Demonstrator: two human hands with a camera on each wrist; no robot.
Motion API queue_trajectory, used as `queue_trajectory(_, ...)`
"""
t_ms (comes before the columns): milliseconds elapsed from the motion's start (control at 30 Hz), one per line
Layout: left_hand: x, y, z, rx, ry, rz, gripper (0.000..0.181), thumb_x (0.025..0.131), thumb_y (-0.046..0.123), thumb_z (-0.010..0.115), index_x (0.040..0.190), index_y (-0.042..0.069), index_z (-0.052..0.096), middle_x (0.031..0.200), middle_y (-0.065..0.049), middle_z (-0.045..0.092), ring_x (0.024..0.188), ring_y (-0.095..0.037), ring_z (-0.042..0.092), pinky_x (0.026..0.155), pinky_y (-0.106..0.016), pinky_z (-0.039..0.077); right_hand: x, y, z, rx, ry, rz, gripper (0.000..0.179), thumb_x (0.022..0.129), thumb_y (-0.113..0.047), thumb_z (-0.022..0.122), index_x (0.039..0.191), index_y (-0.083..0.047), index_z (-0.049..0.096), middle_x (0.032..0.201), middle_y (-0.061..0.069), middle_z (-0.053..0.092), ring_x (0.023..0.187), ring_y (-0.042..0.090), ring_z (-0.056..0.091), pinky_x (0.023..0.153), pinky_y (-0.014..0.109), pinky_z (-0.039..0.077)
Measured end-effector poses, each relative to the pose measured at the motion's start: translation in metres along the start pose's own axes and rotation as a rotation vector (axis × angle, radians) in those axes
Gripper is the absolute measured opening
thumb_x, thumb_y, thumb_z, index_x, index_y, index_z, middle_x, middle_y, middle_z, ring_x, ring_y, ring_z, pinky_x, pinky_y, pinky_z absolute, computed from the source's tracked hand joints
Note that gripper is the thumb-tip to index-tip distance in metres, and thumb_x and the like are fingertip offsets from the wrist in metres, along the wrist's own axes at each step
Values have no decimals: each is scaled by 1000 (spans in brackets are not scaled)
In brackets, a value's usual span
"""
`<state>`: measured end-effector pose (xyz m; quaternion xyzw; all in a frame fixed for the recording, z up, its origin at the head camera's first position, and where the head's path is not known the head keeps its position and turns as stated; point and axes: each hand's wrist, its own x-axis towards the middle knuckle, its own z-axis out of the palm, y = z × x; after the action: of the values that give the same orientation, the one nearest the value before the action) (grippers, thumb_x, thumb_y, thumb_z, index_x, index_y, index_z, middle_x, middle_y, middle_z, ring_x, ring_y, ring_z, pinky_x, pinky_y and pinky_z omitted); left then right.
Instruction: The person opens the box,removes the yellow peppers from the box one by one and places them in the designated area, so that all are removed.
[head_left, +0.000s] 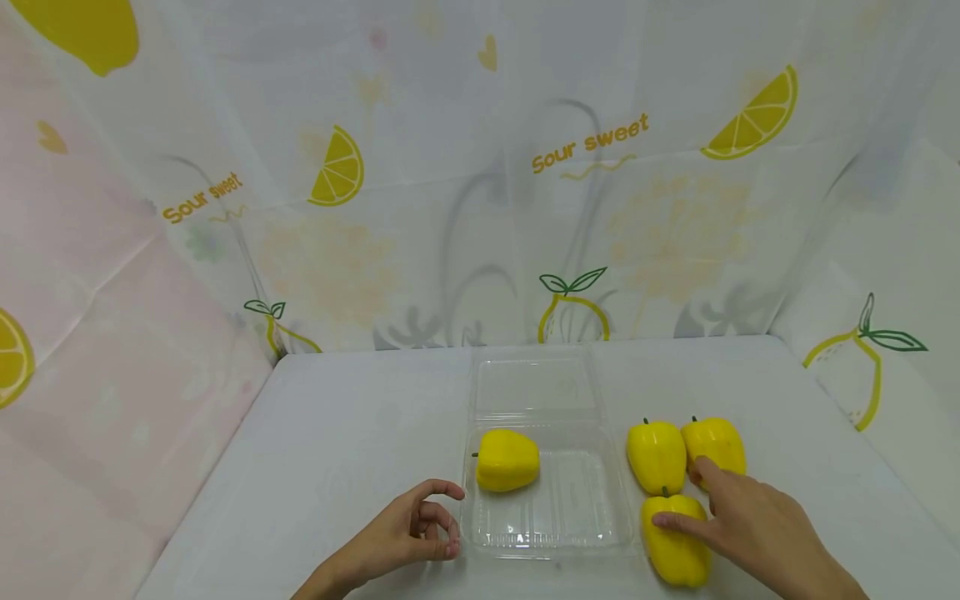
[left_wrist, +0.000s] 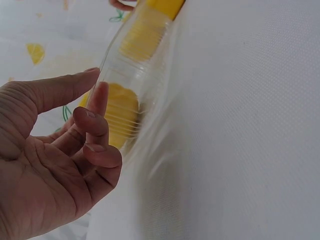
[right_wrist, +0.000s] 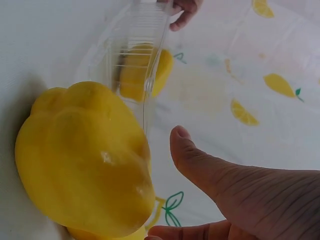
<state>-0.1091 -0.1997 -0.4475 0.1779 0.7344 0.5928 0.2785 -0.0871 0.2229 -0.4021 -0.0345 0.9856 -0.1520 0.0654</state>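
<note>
In the head view a clear plastic clamshell box (head_left: pixel 581 500) lies unfolded, its lid (head_left: pixel 536 387) toward the back. One yellow bell pepper (head_left: pixel 507 461) rests on its side in the box's left part. My left hand (head_left: pixel 416 529) is at the left rim, fingers loosely curled and thumb apart; its fingertips overlap the rim in the left wrist view. My right hand (head_left: pixel 761 525) reaches over the front pepper (head_left: pixel 678 554), thumb and fingers spread. In the right wrist view a gap shows between the thumb (right_wrist: pixel 187 150) and this pepper (right_wrist: pixel 85 160).
Two more yellow peppers stand behind the front one, a left one (head_left: pixel 656 457) and a right one (head_left: pixel 720 442) partly hidden by my right hand. The white table (head_left: pixel 345 425) meets a lemon-printed cloth (head_left: pixel 450 250) at the back and sides.
</note>
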Motion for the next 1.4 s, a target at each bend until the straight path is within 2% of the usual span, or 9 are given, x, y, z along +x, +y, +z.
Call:
queue_trajectory(100, 0, 1, 0, 1, 8, -9, 59, 88, 12, 76, 135, -2, 44, 95, -10, 70, 67, -11, 55, 63, -20, 45, 1, -4, -1, 10, 15, -9, 76, 72, -74, 67, 108, -8, 57, 65, -1, 42, 57, 15, 40, 50, 31, 33)
queue_trajectory(267, -1, 2, 2, -28, 19, -28, 58, 87, 8, 75, 135, -2, 44, 94, -11, 69, 67, -14, 54, 63, -21, 45, 4, -11, -4, 39, 32, -46, 76, 71, -74, 68, 109, -10, 59, 68, -4, 45, 56, 13, 41, 49, 29, 34)
queue_trajectory(467, -2, 2, 1, -18, 11, -7, 58, 88, 8, 75, 135, -3, 43, 94, -11, 69, 67, -12, 55, 63, -20, 45, 7, -19, -5, 65, 51, -92, 75, 71, -74, 70, 111, -10, 60, 70, -6, 47, 57, 11, 42, 50, 28, 36)
queue_trajectory(633, -3, 1, 2, -14, 10, -5, 58, 88, 9, 75, 134, -3, 43, 94, -10, 69, 67, -11, 56, 63, -20, 45, 11, -29, -2, 74, 102, -152, 79, 70, -75, 70, 115, -10, 61, 74, -9, 49, 59, 7, 42, 51, 26, 37)
queue_trajectory(867, -2, 1, 3, -33, 13, -7, 58, 88, 7, 75, 135, -3, 43, 95, -13, 68, 66, -12, 56, 62, -21, 45, 17, -44, 0, 108, 69, -177, 77, 72, -68, 74, 123, -11, 60, 81, -6, 53, 61, 7, 44, 52, 24, 38)
queue_trajectory(1033, -2, 0, 3, -29, 11, 0, 58, 87, 6, 75, 135, -3, 43, 94, -13, 69, 66, -12, 56, 62, -21, 45, 22, -51, 2, 144, 109, -224, 75, 73, -69, 72, 123, -13, 61, 83, -8, 54, 62, 3, 44, 52, 23, 39)
queue_trajectory(1267, -2, 1, 2, -27, 1, 8, 58, 87, 7, 75, 135, -3, 43, 94, -12, 69, 66, -11, 56, 62, -20, 45, 29, -61, 3, 207, 71, -214, 76, 77, -72, 65, 131, -18, 58, 94, -7, 60, 77, 6, 54, 62, 27, 45)
queue_trajectory(1400, -2, 1, 2, -23, 5, -3, 58, 87, 9, 76, 134, -3, 44, 94, -11, 70, 66, -11, 56, 62, -20, 45, 31, -67, 6, 230, 70, -224, 72, 79, -70, 66, 133, -22, 57, 107, -8, 62, 88, 10, 59, 67, 30, 48)
